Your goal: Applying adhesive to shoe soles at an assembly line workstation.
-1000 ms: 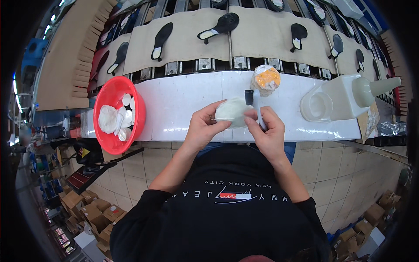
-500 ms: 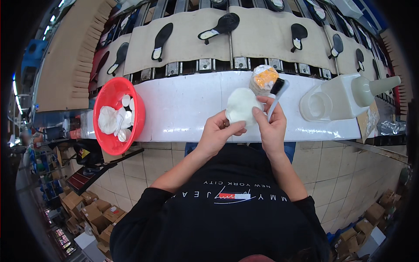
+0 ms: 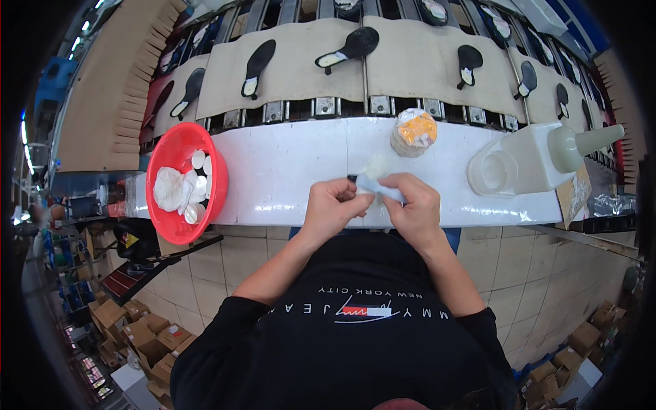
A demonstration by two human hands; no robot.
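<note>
- Between the two sets of fingers, above the white table (image 3: pixel 287 164), are a thin pale pad (image 3: pixel 376 162) and a brush (image 3: pixel 383 188).
- The pad is whitish with a faint green tint, and blurred; its outline almost melts into the tabletop just beyond the fingertips, so I cannot tell which way its long axis runs.
- The brush has a pale, bluish-white handle and a short black head, and it lies in front of the pad.
- Its long axis runs roughly sideways, dipping a little toward the right fingers; the black bristles point left, near the tips of the left fingers.
- The right hand (image 3: pixel 418 205) has its thumb and forefinger closed narrowly on the brush handle, the other fingers curled.
- The left hand (image 3: pixel 335 208) has its fingers curled, the thumb pinching the pad's near edge; the blur hides the exact contact.
- Just beyond the right fingers stands a wrapped stack (image 3: pixel 413 133) with an orange patch.
- Well right of them lies a translucent bottle (image 3: pixel 516 160), its spout pointing away to the right.
- Well left of the left fingers, a red basin (image 3: pixel 222 167) holds a white bundle (image 3: pixel 167 188) and white discs (image 3: pixel 198 159).
- Farther beyond the fingers, black shoe soles (image 3: pixel 360 43) lie on beige cloth (image 3: pixel 417 61).
</note>
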